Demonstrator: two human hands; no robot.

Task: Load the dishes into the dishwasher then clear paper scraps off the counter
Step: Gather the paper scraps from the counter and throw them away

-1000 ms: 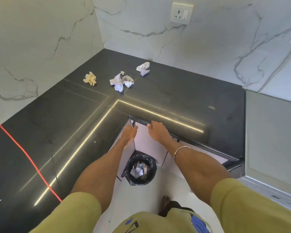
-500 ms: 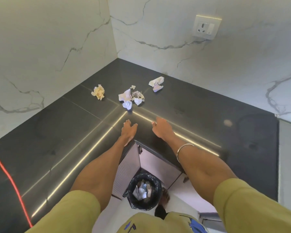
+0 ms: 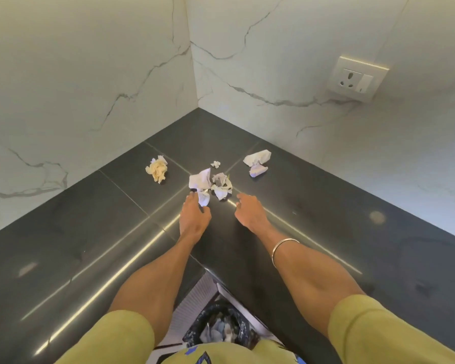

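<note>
A dark, glossy corner surface (image 3: pixel 63 227) runs beneath white marble-veined walls (image 3: pixel 76 74). Farthest left of the scraps lies a yellowish crumpled paper (image 3: pixel 157 169), well apart from either hand. Next comes the left hand (image 3: pixel 193 215), reaching forward low over the surface with its fingers relaxed and loosely spread; its fingertips (image 3: pixel 192 197) are touching or just beside a small white scrap (image 3: pixel 203 199), and whether they actually pinch it cannot be told. Just beyond that scrap sits a cluster of 2 or 3 crumpled white and grey papers (image 3: pixel 212 182), with a tiny white bit (image 3: pixel 216 164) behind it. The right hand (image 3: pixel 248 212) hovers just right of the cluster, fingers lightly curled and holding nothing, a thin metal bangle (image 3: pixel 284 250) on its wrist. Farther back and right lies another white crumpled paper (image 3: pixel 258 161), near the wall. A white wall socket with a switch (image 3: pixel 359 78) is mounted on the right wall; no writing on it can be read. At the bottom centre, below the surface's edge, a bin lined with a black bag (image 3: pixel 221 329) holds paper. Both sleeves (image 3: pixel 378 334) are yellow-green.
</note>
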